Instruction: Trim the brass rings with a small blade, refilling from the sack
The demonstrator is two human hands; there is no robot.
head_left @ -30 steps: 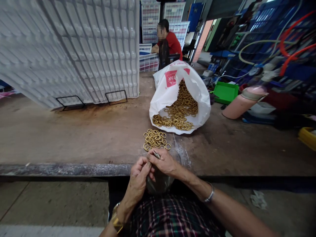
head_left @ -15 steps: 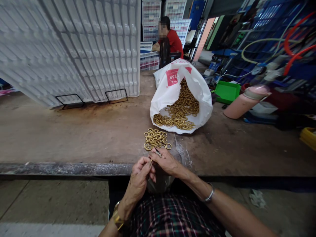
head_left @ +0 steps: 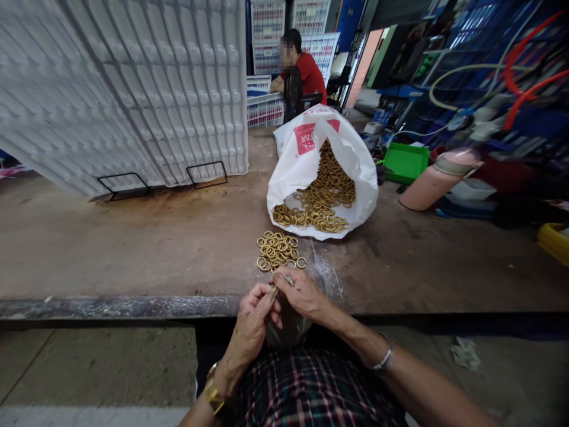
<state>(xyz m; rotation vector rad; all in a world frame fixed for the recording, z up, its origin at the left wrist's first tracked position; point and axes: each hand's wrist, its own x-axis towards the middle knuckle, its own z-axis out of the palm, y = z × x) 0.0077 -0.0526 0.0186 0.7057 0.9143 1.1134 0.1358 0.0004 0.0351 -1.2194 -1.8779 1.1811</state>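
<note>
Pinching a golden ring (head_left: 274,289) at its two o'clock, left hand (head_left: 252,313) is closed; right hand (head_left: 303,294) clasps a tool (head_left: 289,280), rings (head_left: 277,251) at eleven.

Dim, soft light leaves deep shadow beneath the table (head_left: 133,249), with blur and stretching toward the edges.

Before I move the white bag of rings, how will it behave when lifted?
The bag looks floppy, given its creased sides. It's probably heavy, with so many metal-looking rings inside. Some could spill, since its mouth gapes open.
</note>
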